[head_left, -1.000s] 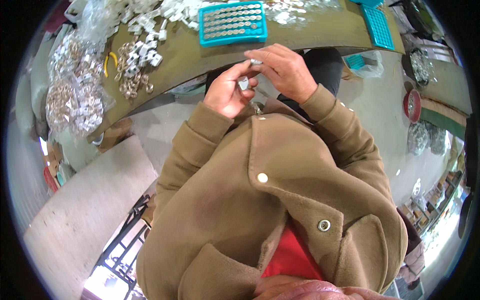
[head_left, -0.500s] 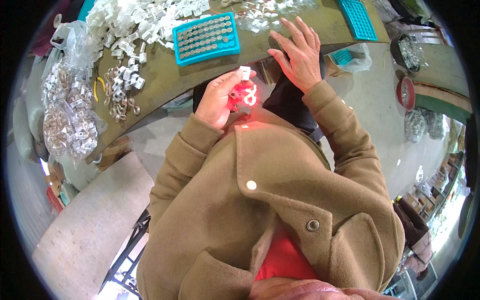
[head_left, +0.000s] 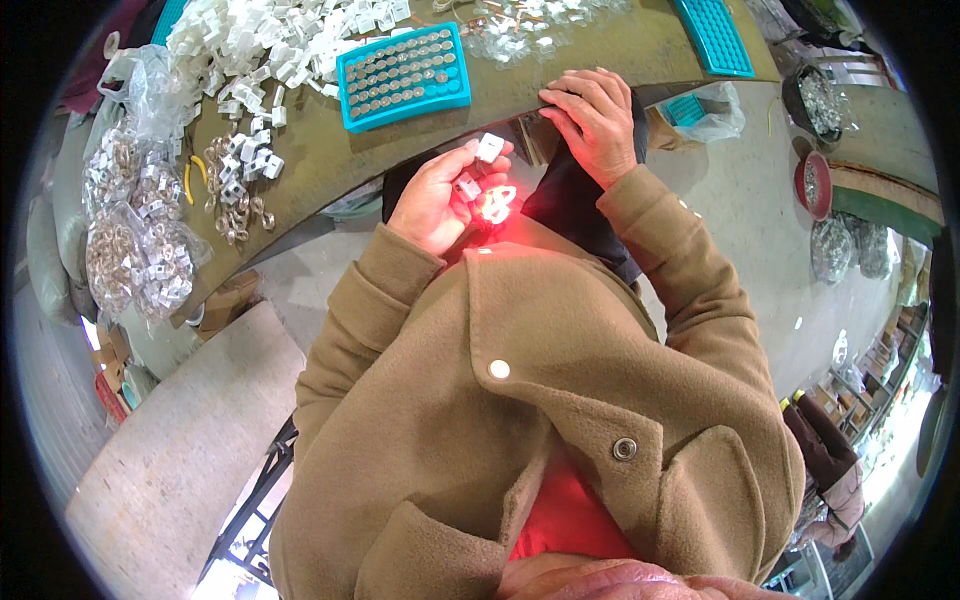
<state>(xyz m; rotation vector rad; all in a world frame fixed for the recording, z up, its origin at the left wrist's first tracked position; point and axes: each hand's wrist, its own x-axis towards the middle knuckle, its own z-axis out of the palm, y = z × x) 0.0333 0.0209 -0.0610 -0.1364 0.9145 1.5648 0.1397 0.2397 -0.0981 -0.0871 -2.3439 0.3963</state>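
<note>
In front of my lap, my left hand (head_left: pixel 436 200) is closed around a small light string. One white plastic case (head_left: pixel 489 148) sits at its fingertips, and a second small case (head_left: pixel 466 187) lies against the fingers. Below the fingers a bunched strand (head_left: pixel 497 204) glows bright red. My right hand (head_left: pixel 597 125) is at the table's front edge, fingers curled and drawn together near the thumb; whatever they may hold is hidden. A blue tray (head_left: pixel 405 77) with rows of silver button cells stands on the table between the hands, its near right pockets showing blue.
White plastic cases (head_left: pixel 270 50) are heaped at the table's far left. Coiled light strings (head_left: pixel 237 210), yellow-handled pliers (head_left: pixel 195 178) and filled clear bags (head_left: pixel 140 260) lie left. Clear scraps (head_left: pixel 520 30) lie at the back; another blue tray (head_left: pixel 715 37) stands right.
My right hand's fingers, spread over the table before, have curled in and drawn back toward the edge. In my left hand the cases have shifted, and the second one shows more plainly.
</note>
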